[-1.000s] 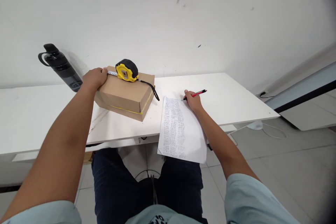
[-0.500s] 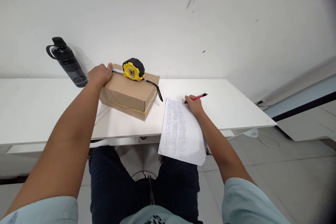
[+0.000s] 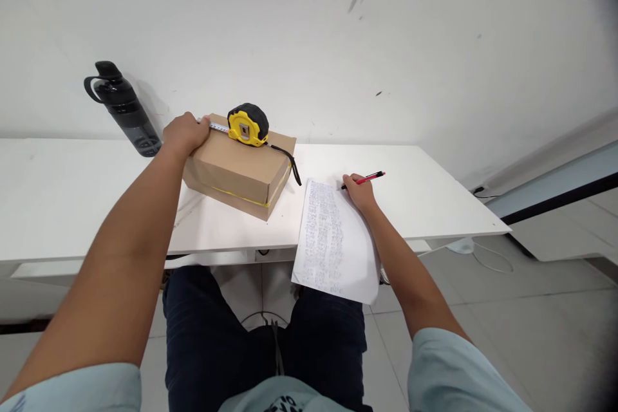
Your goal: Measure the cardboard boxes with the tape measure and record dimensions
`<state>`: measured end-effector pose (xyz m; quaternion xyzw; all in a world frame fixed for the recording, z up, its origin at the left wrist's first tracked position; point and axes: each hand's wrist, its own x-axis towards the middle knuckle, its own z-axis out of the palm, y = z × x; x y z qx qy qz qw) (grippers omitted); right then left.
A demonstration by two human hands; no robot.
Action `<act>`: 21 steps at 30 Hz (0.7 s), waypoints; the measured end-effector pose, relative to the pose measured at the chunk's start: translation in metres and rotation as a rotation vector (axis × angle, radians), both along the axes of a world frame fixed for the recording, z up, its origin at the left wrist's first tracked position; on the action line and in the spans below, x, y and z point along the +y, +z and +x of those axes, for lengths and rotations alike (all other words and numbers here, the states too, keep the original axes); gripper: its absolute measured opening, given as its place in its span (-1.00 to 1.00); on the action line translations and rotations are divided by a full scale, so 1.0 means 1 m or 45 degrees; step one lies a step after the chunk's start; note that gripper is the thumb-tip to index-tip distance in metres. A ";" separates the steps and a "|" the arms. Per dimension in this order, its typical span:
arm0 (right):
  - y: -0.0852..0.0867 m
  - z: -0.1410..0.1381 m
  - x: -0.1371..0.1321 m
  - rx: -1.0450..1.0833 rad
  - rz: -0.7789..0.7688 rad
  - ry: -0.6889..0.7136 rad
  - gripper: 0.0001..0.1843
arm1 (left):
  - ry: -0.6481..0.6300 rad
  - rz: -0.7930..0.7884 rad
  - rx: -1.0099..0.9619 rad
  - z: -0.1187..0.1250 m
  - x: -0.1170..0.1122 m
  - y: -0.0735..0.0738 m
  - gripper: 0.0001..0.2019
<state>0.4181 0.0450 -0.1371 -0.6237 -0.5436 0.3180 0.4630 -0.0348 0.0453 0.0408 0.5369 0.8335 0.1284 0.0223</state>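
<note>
A brown cardboard box (image 3: 236,167) lies on the white table (image 3: 72,199). On its far edge rests a yellow and black tape measure (image 3: 248,123), with a short length of blade pulled out to the left. My left hand (image 3: 185,134) is closed on the blade's end at the box's far left corner. My right hand (image 3: 358,188) grips a red pen (image 3: 367,178), tip down at the top right of a sheet of paper (image 3: 333,241) covered in handwriting. The sheet overhangs the table's near edge.
A dark water bottle (image 3: 123,109) stands at the back left near the white wall. My legs in dark trousers are under the table. A cable (image 3: 487,256) lies on the tiled floor to the right.
The view has shifted a little; the tape measure and my left hand stay on the box and the pen hand stays at the paper's top.
</note>
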 end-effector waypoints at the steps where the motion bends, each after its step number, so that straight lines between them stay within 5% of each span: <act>1: -0.001 0.000 0.001 0.000 0.004 -0.003 -0.64 | 0.000 0.011 0.001 0.000 0.001 -0.001 -0.29; 21: -0.009 0.006 0.007 0.003 0.025 -0.011 -0.64 | 0.024 0.097 0.044 -0.004 0.005 -0.005 -0.39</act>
